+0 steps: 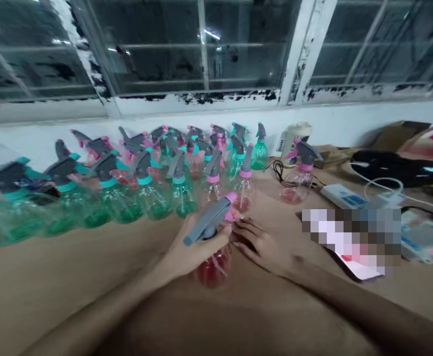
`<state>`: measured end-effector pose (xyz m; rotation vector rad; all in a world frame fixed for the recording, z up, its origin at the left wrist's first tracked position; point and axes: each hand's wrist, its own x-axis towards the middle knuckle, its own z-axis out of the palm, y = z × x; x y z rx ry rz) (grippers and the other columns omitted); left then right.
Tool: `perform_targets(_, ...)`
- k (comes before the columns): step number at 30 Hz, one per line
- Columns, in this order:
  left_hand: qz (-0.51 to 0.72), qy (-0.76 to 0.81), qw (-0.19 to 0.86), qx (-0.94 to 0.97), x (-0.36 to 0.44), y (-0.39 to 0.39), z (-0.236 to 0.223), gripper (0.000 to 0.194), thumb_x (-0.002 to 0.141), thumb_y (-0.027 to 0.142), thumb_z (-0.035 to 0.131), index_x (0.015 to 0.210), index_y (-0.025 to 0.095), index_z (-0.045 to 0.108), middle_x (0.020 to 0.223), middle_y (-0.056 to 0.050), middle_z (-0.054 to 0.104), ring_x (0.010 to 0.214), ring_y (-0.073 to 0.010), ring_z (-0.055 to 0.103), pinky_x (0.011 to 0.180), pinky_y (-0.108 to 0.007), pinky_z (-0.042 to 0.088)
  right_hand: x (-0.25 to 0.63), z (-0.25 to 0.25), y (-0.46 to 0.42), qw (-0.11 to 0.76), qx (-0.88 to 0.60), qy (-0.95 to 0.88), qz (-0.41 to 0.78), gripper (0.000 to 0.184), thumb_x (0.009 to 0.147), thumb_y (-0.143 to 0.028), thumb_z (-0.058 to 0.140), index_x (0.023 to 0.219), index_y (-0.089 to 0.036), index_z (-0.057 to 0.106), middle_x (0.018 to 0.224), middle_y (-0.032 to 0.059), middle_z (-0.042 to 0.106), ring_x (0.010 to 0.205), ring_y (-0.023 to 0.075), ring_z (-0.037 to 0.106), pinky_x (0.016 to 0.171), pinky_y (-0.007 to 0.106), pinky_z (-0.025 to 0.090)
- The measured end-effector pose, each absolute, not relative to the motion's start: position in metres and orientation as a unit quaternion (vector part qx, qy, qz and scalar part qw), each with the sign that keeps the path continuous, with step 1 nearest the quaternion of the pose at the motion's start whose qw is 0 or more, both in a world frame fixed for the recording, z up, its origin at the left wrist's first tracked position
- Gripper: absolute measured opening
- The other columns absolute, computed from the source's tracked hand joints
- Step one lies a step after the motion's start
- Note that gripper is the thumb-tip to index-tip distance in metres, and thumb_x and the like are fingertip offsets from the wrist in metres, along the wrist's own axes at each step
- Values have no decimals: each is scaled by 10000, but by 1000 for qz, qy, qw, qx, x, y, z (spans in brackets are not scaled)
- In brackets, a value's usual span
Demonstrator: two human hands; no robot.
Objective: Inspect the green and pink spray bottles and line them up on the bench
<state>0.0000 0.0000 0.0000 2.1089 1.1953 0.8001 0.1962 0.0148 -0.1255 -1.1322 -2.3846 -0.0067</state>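
Note:
A clear spray bottle (pixel 213 272) with red liquid, a grey trigger head and a pink nozzle stands on the table in front of me. My left hand (pixel 197 247) is wrapped around its neck, just below the head. On the bottle's right side, my right hand (pixel 263 247) rests with its fingers stretched toward the pink nozzle and the neck. Whether those fingertips touch the bottle is hard to make out. Right behind, two pink-collared spray bottles, one of them a bottle with red liquid (pixel 244 190), stand close together.
Several green spray bottles (pixel 157 200) form a row at the left, with more behind. Another red spray bottle (pixel 298 185) stands at the right, near a white container (pixel 296 136). A phone (pixel 366 269), a white power strip (pixel 344 197), cables and a black pouch (pixel 398 168) lie rightward.

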Motion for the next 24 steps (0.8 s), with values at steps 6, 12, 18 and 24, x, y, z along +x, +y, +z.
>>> perform_targets(6,331,442,311,774,-5,0,-13,204,790,340,501,819,178,621,643,-9,604,590,-148,577,560,-265,477,195,-120,12,269,-423,-865,19,362,891,-325,425,1181,-146,545,1241,130,553,1212,253,437,1015,482,363)
perform_targets(12,342,430,340,764,-5,2,-14,156,782,304,527,818,188,624,672,-8,618,616,-144,582,584,-263,487,198,-119,13,264,-423,-865,50,396,888,-343,435,1216,-137,520,1276,123,530,1259,243,382,1049,463,324)
perform_targets(18,352,424,355,755,0,-2,-6,107,784,302,518,767,201,549,635,19,573,576,-123,549,547,-233,461,204,-121,13,258,-422,-865,77,421,886,-370,441,1242,-152,501,1311,109,503,1279,238,356,1060,466,308)
perform_targets(24,371,425,315,763,8,-5,4,54,760,244,540,728,209,514,609,44,499,553,-107,487,547,-224,445,207,-122,13,253,-417,-869,89,433,890,-381,429,1263,-168,481,1316,102,499,1296,226,329,1066,460,301)
